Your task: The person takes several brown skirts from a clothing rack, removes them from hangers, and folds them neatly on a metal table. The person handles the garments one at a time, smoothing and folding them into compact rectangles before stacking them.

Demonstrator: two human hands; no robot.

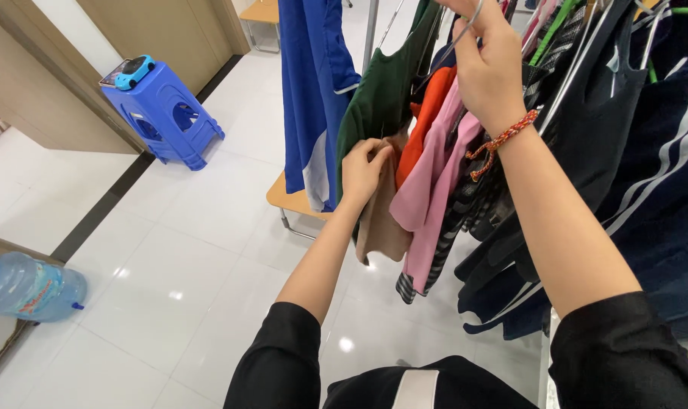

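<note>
Left hand (pixel 363 168) pinching tan garment (pixel 379 220) edge; right hand (pixel 484 64) above, gripping wire hanger (pixel 465 30).

The left hand (pixel 365 168) pinches a tan garment (pixel 379 220) hanging beside the green one (pixel 378 95). The right hand (pixel 486 64), a red braided bracelet (pixel 499 142) at its wrist, grips a wire hanger (pixel 465 26) above pink (pixel 433 185) and orange (pixel 426 121) clothes. Far left stands a blue stool (pixel 166 113).

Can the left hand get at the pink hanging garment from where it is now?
Probably yes. The left hand pinches the tan cloth right beside the pink hanging garment, and nothing lies between them; the pink fabric hangs exposed at the front.
</note>
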